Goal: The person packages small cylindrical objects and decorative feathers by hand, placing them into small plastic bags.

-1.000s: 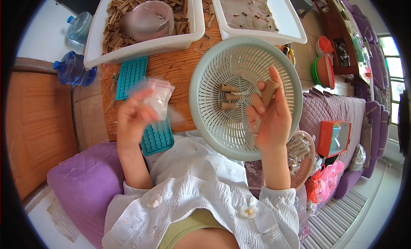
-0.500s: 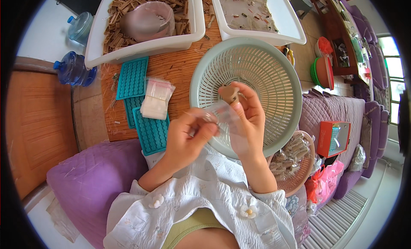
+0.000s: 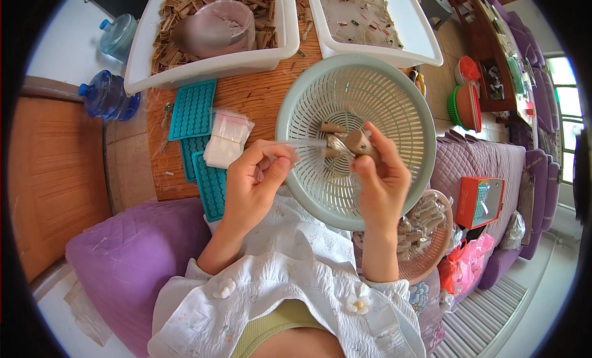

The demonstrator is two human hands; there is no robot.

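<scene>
My left hand (image 3: 259,173) pinches the end of a small clear plastic bag (image 3: 310,145), which stretches out toward the right. My right hand (image 3: 382,182) grips a short tan-brown piece (image 3: 357,142) with a rounded end, between thumb and fingers. The bag's far end comes close to that piece; whether it wraps it I cannot tell. Both hands are over a grey-green slotted plastic basket (image 3: 290,99). Beyond the fingers another tan piece (image 3: 332,127) shows against its bottom. Left of the basket lies a stack of clear bags (image 3: 227,142).
Teal moulded trays (image 3: 192,110) lie on the wooden table (image 3: 262,105). At the back stand a white bin (image 3: 290,47) of brown pieces holding a pink tub (image 3: 219,28), and another white bin (image 3: 425,53) with small bits. A pink basket (image 3: 441,250) of bagged pieces sits at right.
My hands have moved apart, the right one to the right and slightly down with the brown piece, the left one to the left and up. The bag is now drawn out between them.
</scene>
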